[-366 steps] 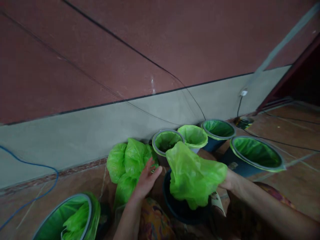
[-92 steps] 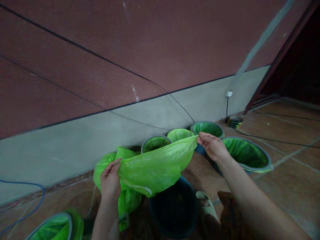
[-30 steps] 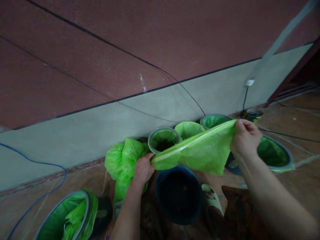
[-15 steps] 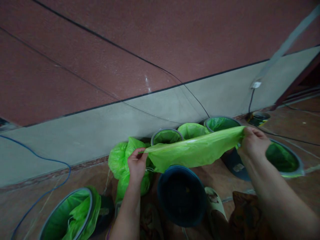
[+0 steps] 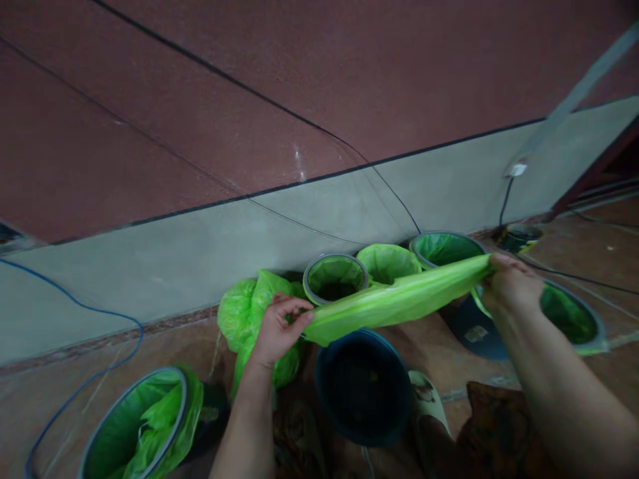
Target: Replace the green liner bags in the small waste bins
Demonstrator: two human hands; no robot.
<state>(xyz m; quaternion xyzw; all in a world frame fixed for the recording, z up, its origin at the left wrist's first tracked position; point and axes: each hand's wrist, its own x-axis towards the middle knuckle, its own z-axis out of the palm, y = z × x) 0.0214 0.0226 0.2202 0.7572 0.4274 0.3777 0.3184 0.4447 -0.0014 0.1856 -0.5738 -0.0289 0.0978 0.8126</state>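
A bright green plastic bag (image 5: 399, 299) is stretched between my hands over the far rim of a dark blue bin (image 5: 363, 392). My left hand (image 5: 282, 329) pinches the bag's left end between thumb and fingers. At its other end, my right hand (image 5: 514, 286) is closed on the bag, higher and farther right. No liner shows in the dark blue bin, which stands upright on the floor below the bag. Behind my left hand lies a heap of green plastic bags (image 5: 242, 313).
Lined bins stand along the wall (image 5: 335, 278), (image 5: 446, 247) and at right (image 5: 569, 316). Another lined bin (image 5: 182, 392) is at lower left. A blue cable (image 5: 100, 309) crosses the floor at left. A slipper (image 5: 428, 402) is beside the dark blue bin.
My left hand has shifted right along the bag's edge and regripped it. The bag now hangs as a narrower strip. My right hand has stayed nearly in place.
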